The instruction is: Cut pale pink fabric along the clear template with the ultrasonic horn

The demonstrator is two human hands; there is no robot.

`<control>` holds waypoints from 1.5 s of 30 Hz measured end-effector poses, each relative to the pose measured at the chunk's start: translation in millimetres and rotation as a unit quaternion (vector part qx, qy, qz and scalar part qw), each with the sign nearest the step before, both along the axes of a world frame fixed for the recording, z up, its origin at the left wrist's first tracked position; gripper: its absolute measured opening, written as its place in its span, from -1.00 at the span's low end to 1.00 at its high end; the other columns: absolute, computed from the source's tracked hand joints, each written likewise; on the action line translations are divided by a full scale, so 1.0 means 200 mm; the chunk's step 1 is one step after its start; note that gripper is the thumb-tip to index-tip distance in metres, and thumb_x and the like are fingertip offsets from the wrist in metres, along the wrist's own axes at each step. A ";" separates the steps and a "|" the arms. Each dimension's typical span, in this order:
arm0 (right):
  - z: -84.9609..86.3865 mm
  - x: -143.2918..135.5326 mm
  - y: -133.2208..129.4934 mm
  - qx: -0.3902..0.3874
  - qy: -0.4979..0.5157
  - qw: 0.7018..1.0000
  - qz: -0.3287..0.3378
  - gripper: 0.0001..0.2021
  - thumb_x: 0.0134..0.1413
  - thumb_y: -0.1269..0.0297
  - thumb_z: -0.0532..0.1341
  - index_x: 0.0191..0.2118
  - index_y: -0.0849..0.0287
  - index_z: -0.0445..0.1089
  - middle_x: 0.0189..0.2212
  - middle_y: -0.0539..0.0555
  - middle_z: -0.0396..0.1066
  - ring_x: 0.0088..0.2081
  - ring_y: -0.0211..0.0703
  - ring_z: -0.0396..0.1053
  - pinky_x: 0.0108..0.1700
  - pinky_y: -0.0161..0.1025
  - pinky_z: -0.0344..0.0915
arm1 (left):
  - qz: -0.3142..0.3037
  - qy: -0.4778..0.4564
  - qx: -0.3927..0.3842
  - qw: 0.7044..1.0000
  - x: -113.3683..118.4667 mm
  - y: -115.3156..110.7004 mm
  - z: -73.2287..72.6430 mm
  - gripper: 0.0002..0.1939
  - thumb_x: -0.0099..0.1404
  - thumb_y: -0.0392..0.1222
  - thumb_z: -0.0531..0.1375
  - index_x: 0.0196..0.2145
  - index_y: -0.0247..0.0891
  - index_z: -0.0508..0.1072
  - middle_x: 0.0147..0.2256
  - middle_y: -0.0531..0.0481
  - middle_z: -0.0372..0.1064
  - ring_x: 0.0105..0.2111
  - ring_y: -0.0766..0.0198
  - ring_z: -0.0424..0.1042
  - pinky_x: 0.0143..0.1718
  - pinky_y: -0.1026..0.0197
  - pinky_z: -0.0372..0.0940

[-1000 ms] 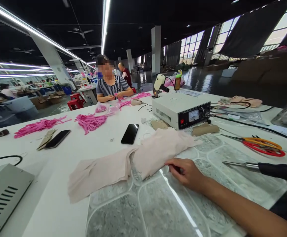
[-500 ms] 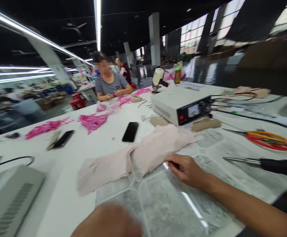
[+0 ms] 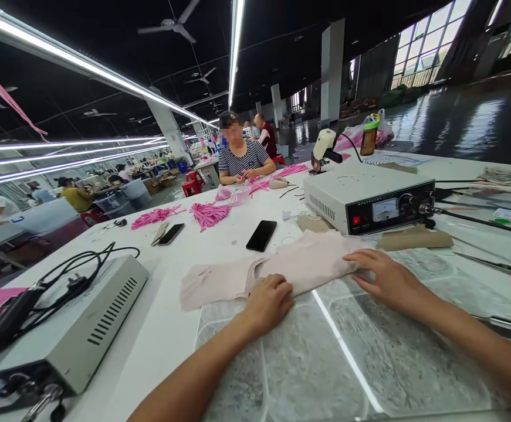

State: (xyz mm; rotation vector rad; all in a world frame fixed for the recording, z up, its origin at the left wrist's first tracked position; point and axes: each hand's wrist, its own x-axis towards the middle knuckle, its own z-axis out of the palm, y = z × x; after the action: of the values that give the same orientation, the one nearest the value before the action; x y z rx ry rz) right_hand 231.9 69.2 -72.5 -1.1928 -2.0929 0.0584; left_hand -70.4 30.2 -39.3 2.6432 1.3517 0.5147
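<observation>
Two overlapping pieces of pale pink fabric (image 3: 312, 261) lie across a clear-covered, grey stone-patterned mat (image 3: 299, 351). My left hand (image 3: 269, 302) rests on the near edge close to the overlap, its fingers curled onto the cloth. At the right end my right hand (image 3: 381, 275) has the fabric's edge between thumb and fingers. A soldering-iron-like tool with a metal tip and black handle (image 3: 508, 325) lies to the right of my right forearm. Beyond the fabric is a black phone (image 3: 261, 234).
A control box with a dial (image 3: 369, 181) stands behind the fabric, another box (image 3: 92, 310) at left with a black handpiece (image 3: 13, 316) on it. Scissors (image 3: 497, 264) lie right. Across the white table sit pink strap bundles (image 3: 210, 215), a second phone (image 3: 171, 234) and a co-worker (image 3: 244, 155).
My left hand has come up from the bottom edge onto the fabric. My right hand has moved to the fabric's right end. The view has turned left.
</observation>
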 end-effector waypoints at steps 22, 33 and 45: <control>-0.02 -0.12 0.01 0.113 -0.074 0.990 0.031 -0.69 0.23 0.09 0.17 -0.03 0.18 0.31 -0.05 0.15 0.30 -0.09 -0.03 0.32 -0.08 0.02 0.35 | -0.007 -0.132 -0.074 0.988 0.01 0.11 0.22 -0.72 0.37 -0.19 0.04 -0.38 -0.27 0.50 -0.21 -0.10 0.47 -0.20 0.20 0.44 -0.10 0.20 0.33; -0.02 -0.06 -0.13 0.171 -0.094 0.978 0.074 -0.79 0.23 0.48 0.01 -0.26 0.20 0.38 -0.25 0.15 0.40 -0.26 -0.09 0.37 -0.26 -0.11 0.40 | -0.058 -0.074 -0.155 0.984 -0.09 -0.21 0.32 -0.75 0.40 -0.21 0.02 -0.38 -0.25 0.42 -0.07 -0.08 0.40 -0.22 0.27 0.47 -0.26 0.32 0.36; -0.04 0.03 -0.49 0.139 -0.087 0.976 0.141 -0.59 0.09 0.57 0.01 -0.02 0.08 0.39 -0.21 0.11 0.47 -0.21 -0.08 0.45 -0.18 -0.20 0.45 | -0.103 0.084 -0.133 0.982 -0.25 -0.48 0.38 -0.82 0.20 -0.42 0.09 -0.43 -0.20 0.41 -0.11 -0.04 0.44 -0.08 0.13 0.44 0.01 0.13 0.33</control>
State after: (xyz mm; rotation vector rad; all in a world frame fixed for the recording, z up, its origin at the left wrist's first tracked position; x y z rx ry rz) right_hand 236.9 -29.1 -79.5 -0.7534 -2.3202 -0.2094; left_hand -120.1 -64.9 37.3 2.6052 1.0788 0.0784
